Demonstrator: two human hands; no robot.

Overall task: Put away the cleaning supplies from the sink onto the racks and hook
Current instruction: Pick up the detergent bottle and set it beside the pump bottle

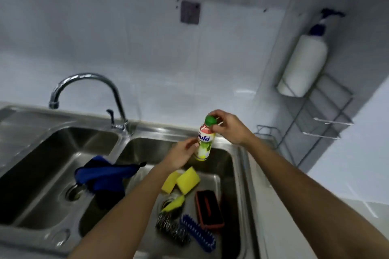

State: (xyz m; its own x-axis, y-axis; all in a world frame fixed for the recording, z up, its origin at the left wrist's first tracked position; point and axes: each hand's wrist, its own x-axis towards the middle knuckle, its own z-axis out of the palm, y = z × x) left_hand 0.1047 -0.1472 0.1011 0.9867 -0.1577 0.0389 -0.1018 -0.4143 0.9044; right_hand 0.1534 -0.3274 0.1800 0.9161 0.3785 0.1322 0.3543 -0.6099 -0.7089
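A yellow-green dish soap bottle (205,143) with a green cap is held upright above the right sink basin (226,174). My right hand (228,127) grips it at the cap and neck. My left hand (182,155) holds its lower body from the left. In the basin lie yellow sponges (183,181), a red and black scrubber (209,208), a blue brush (199,232), steel wool (172,230) and another yellow sponge piece (173,204). A blue cloth (103,176) hangs over the divider between the basins. Wire racks (322,111) are fixed on the right wall.
A white pump bottle (303,65) stands in the upper wall rack. A small wire rack (266,134) sits at the sink's back right corner. A chrome faucet (88,88) arches over the left basin (52,166). A dark square hook plate (190,12) is on the tiled back wall.
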